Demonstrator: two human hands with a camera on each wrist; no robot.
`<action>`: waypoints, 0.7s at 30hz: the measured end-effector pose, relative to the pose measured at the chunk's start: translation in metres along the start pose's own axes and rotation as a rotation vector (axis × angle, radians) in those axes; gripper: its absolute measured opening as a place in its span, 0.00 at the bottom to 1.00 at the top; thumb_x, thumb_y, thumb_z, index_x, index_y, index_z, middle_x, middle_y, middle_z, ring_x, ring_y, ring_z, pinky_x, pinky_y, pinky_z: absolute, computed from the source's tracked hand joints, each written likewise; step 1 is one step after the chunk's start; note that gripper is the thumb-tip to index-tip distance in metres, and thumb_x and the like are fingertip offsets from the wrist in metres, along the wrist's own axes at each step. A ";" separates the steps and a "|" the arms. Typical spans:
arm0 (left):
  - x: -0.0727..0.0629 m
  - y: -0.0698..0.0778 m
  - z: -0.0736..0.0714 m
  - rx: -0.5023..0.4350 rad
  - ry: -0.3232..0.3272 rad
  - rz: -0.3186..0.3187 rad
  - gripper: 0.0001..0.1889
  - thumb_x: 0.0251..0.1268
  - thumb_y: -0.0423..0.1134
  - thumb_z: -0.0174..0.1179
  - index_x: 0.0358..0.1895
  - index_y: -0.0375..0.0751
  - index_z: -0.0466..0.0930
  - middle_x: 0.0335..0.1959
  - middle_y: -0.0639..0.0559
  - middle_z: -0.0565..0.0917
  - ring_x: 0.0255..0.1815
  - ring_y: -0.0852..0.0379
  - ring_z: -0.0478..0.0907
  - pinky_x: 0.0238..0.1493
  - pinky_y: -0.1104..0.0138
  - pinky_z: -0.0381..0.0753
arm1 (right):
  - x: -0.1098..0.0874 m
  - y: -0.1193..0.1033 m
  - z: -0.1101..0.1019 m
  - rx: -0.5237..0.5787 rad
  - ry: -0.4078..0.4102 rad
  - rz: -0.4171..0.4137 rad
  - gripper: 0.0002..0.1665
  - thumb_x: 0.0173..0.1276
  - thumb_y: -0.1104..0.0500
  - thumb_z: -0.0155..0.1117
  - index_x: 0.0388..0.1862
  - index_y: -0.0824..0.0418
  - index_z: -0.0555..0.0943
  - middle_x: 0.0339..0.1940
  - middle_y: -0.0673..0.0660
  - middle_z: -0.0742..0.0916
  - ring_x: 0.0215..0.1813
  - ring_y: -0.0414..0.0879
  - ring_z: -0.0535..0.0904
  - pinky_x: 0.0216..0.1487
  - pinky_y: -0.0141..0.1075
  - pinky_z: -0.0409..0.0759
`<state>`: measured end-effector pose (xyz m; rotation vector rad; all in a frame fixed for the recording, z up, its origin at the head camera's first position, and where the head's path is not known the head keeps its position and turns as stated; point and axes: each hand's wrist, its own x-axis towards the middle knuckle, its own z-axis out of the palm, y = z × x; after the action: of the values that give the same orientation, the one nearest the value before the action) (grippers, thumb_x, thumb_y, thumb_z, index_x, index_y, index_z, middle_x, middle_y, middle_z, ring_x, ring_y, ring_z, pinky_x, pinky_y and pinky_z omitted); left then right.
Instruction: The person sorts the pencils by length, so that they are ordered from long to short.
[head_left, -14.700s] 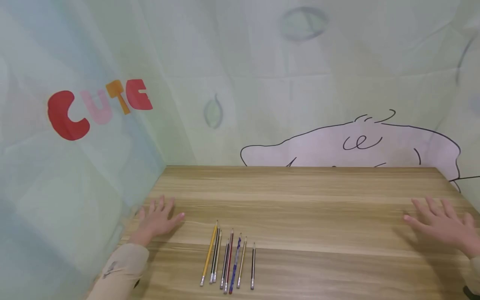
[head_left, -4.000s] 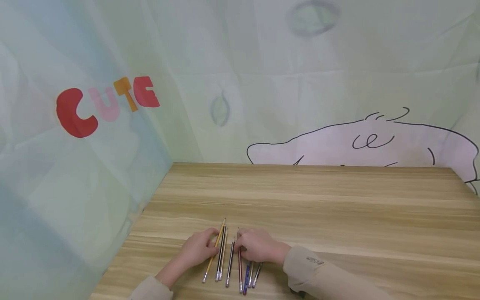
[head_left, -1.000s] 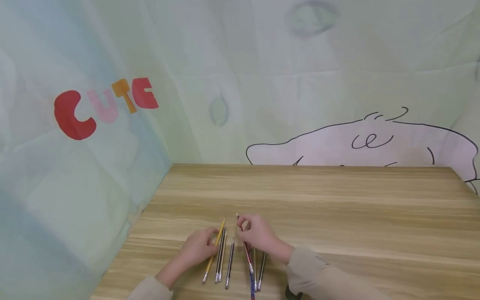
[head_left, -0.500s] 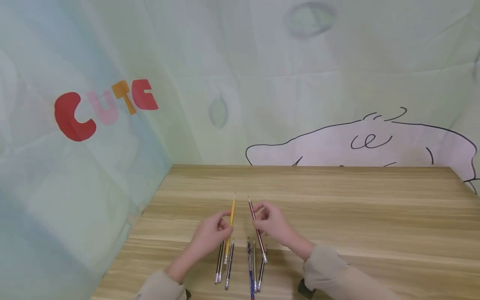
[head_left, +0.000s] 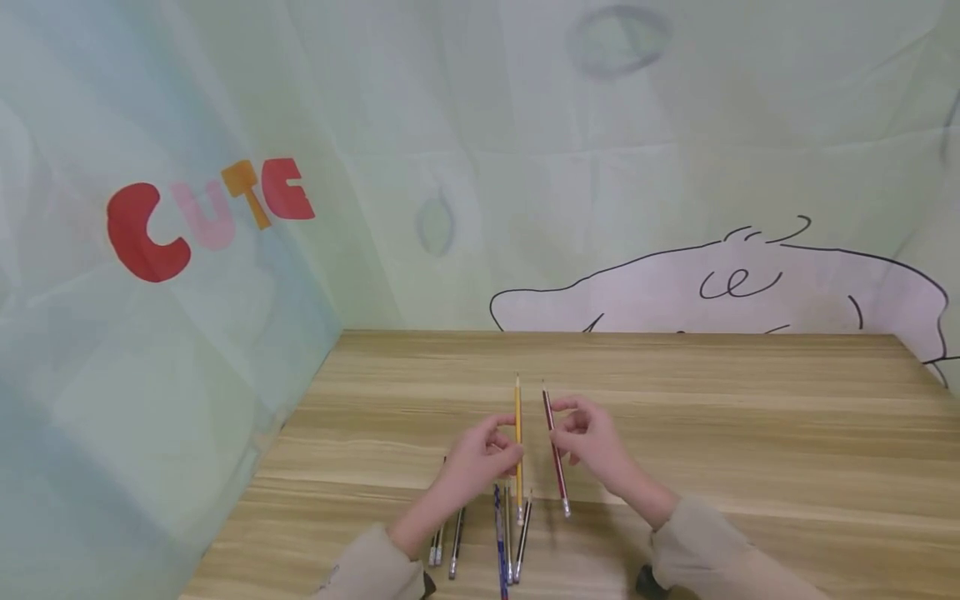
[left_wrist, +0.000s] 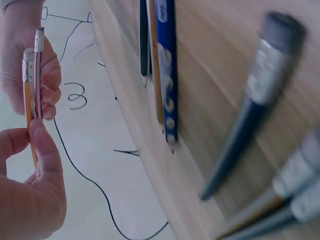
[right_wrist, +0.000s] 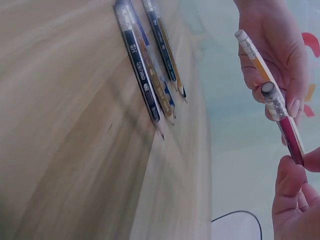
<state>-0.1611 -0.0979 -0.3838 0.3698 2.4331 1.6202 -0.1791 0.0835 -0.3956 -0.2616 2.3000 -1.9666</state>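
Observation:
In the head view my left hand point(head_left: 476, 458) pinches a yellow pencil point(head_left: 518, 408) between thumb and fingers. Just to its right, my right hand point(head_left: 596, 442) pinches a dark red pencil point(head_left: 557, 458). Both pencils are raised above the table, points away from me, erasers toward me, a small gap between them. The left wrist view shows the yellow pencil point(left_wrist: 28, 95) in front of the right hand. In the right wrist view the dark red pencil point(right_wrist: 290, 132) partly overlaps the yellow one. On the table below lie a blue patterned pencil point(head_left: 500, 533) and a black pencil point(head_left: 523, 537).
More pencils lie near the front of the wood-grain table point(head_left: 712, 400), among them a dark pencil point(head_left: 457, 542) partly behind the left forearm. A printed cloth point(head_left: 420, 100) hangs along the left and back edges of the table.
A second ago the left hand was at the yellow pencil among the others, and the right hand held the red one low. Both hands have since lifted their pencils and moved right and away.

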 end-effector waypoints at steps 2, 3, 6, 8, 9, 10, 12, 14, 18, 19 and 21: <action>0.002 0.002 0.007 -0.014 -0.011 -0.004 0.25 0.55 0.33 0.56 0.57 0.31 0.64 0.28 0.42 0.80 0.23 0.56 0.78 0.29 0.61 0.80 | -0.002 0.002 -0.005 0.009 0.020 0.007 0.21 0.52 0.71 0.58 0.47 0.70 0.71 0.21 0.54 0.79 0.20 0.39 0.74 0.19 0.29 0.72; 0.003 0.002 0.010 -0.022 -0.019 -0.010 0.24 0.55 0.33 0.56 0.57 0.31 0.64 0.28 0.42 0.80 0.23 0.56 0.78 0.29 0.61 0.80 | -0.004 0.004 -0.008 0.015 0.025 0.013 0.21 0.52 0.71 0.58 0.48 0.70 0.71 0.21 0.54 0.80 0.20 0.39 0.74 0.19 0.30 0.73; 0.005 0.002 0.020 -0.046 -0.043 -0.023 0.24 0.55 0.33 0.56 0.57 0.31 0.64 0.28 0.42 0.80 0.24 0.54 0.78 0.29 0.61 0.80 | -0.009 0.008 -0.015 0.035 0.031 0.028 0.22 0.53 0.70 0.58 0.49 0.70 0.70 0.23 0.55 0.81 0.21 0.39 0.76 0.20 0.30 0.73; 0.005 0.002 0.026 -0.073 -0.059 -0.030 0.24 0.55 0.33 0.56 0.57 0.31 0.64 0.28 0.42 0.80 0.24 0.53 0.79 0.30 0.62 0.80 | -0.013 0.011 -0.018 0.049 0.026 0.042 0.22 0.53 0.70 0.59 0.49 0.70 0.69 0.23 0.55 0.81 0.22 0.39 0.76 0.20 0.30 0.73; 0.006 0.003 0.028 -0.085 -0.067 -0.033 0.24 0.55 0.33 0.56 0.57 0.31 0.64 0.29 0.41 0.80 0.25 0.53 0.79 0.30 0.62 0.80 | -0.015 0.013 -0.020 0.058 0.023 0.053 0.22 0.53 0.70 0.59 0.49 0.70 0.69 0.23 0.54 0.81 0.22 0.39 0.76 0.20 0.31 0.73; 0.006 0.003 0.031 -0.096 -0.073 -0.037 0.25 0.55 0.32 0.56 0.57 0.31 0.64 0.29 0.41 0.80 0.25 0.53 0.79 0.30 0.62 0.81 | -0.017 0.014 -0.021 0.065 0.019 0.062 0.23 0.53 0.70 0.59 0.49 0.70 0.69 0.23 0.54 0.81 0.22 0.40 0.76 0.21 0.31 0.73; 0.006 0.004 0.036 -0.113 -0.085 -0.050 0.25 0.55 0.32 0.56 0.57 0.31 0.64 0.30 0.40 0.80 0.24 0.54 0.79 0.30 0.63 0.80 | -0.021 0.016 -0.023 0.074 0.012 0.079 0.23 0.53 0.71 0.58 0.49 0.71 0.68 0.22 0.53 0.80 0.22 0.40 0.76 0.20 0.30 0.73; 0.006 0.004 0.041 -0.127 -0.091 -0.061 0.25 0.54 0.31 0.56 0.57 0.32 0.64 0.30 0.40 0.80 0.24 0.55 0.78 0.30 0.63 0.80 | -0.024 0.018 -0.024 0.077 0.003 0.088 0.23 0.53 0.71 0.58 0.50 0.71 0.68 0.22 0.53 0.80 0.22 0.40 0.76 0.21 0.30 0.73; 0.006 0.004 0.048 -0.149 -0.099 -0.073 0.24 0.54 0.30 0.57 0.56 0.32 0.65 0.29 0.42 0.80 0.23 0.56 0.78 0.31 0.61 0.81 | -0.031 0.021 -0.028 0.078 -0.019 0.079 0.25 0.53 0.70 0.58 0.51 0.72 0.66 0.24 0.54 0.80 0.23 0.40 0.76 0.22 0.30 0.74; 0.006 0.003 0.050 -0.151 -0.102 -0.074 0.24 0.54 0.30 0.57 0.56 0.32 0.65 0.28 0.43 0.80 0.23 0.55 0.78 0.30 0.61 0.81 | -0.032 0.022 -0.029 0.078 -0.023 0.079 0.25 0.53 0.70 0.58 0.52 0.73 0.66 0.24 0.55 0.80 0.24 0.40 0.77 0.22 0.30 0.74; 0.006 0.003 0.053 -0.149 -0.111 -0.074 0.24 0.54 0.31 0.57 0.56 0.32 0.65 0.28 0.45 0.80 0.23 0.54 0.78 0.30 0.63 0.81 | -0.034 0.023 -0.030 0.078 -0.025 0.083 0.25 0.53 0.69 0.58 0.52 0.73 0.66 0.25 0.56 0.80 0.24 0.40 0.76 0.23 0.31 0.75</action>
<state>-0.1514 -0.0489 -0.4015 0.3320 2.2035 1.6894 -0.1527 0.1228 -0.4142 -0.1808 2.1760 -1.9956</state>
